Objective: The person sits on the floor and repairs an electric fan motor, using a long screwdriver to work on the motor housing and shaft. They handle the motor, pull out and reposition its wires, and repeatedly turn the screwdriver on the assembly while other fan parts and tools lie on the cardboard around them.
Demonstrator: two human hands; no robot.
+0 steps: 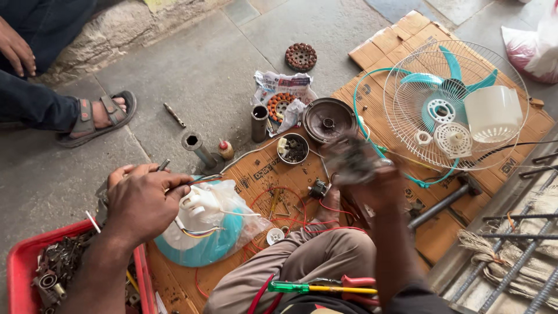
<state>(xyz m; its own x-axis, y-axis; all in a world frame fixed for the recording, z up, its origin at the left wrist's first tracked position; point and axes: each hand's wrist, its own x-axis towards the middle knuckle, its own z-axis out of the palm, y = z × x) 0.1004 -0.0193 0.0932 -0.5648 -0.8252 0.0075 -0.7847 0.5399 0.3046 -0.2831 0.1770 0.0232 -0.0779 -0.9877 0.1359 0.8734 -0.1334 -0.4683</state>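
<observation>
Left hand (145, 200): fingers closed on thin wires and a small metal tool, over the teal fan base (200, 241).
Right hand (363, 177): raised, wrapped round a dark motor part (349, 160); blurred, grip unclear.
Done: fan looks stripped; grille with blades (447, 110), round housing (329, 120), stator (281, 106) laid out on cardboard (401, 40).
Left: reassembly not begun, judging by loose red wires (285, 206).
Hidden: red tray (26, 256) cut off.

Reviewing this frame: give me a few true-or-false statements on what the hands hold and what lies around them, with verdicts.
1. The left hand grips a tool above the teal fan base. True.
2. The right hand is empty. False: it holds a blurred metal part.
3. The fan grille lies on cardboard. True.
4. The red tray holds fruit. False: it holds metal parts.
5. A green-handled screwdriver rests on the person's lap. True.
</observation>
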